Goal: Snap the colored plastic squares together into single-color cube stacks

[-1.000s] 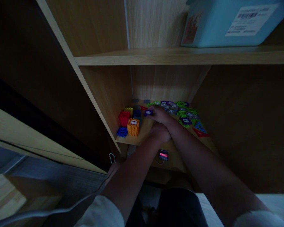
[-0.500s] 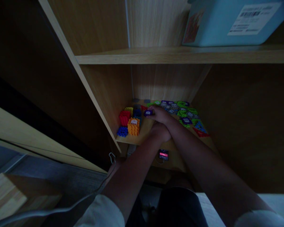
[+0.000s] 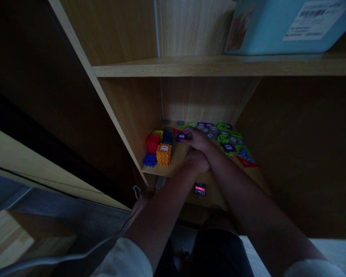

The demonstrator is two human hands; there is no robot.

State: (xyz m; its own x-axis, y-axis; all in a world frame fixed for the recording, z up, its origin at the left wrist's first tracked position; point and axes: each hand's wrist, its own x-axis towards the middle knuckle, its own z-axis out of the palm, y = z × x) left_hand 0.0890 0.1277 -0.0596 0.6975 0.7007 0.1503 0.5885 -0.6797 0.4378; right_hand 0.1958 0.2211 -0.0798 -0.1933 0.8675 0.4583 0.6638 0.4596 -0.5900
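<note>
A purple interlocking plastic tile (image 3: 181,137), perhaps a small stack, lies at the back left of the lower shelf. The thumb and fingers of my right hand (image 3: 198,139) are around its right edge. My left hand (image 3: 197,159) passes beneath my right wrist, and its fingers are hidden there. Left of the purple tile stand stacks of tiles: orange (image 3: 163,154), red (image 3: 153,144), dark blue (image 3: 150,160) and yellow (image 3: 158,134). Loose green and purple tiles (image 3: 227,147) spread over the right back. Red triangular pieces (image 3: 246,162) lie at the right.
An upper shelf board (image 3: 190,70) crosses above my hands, carrying a light blue box (image 3: 265,30). A lit phone (image 3: 200,189) with a cable lies near the front edge. The cabinet's left side panel (image 3: 127,111) stands beside the stacks.
The view has shifted slightly. My right fingers look a little farther apart around the purple tile, which stays in nearly the same place. My left hand remains under my right wrist.
</note>
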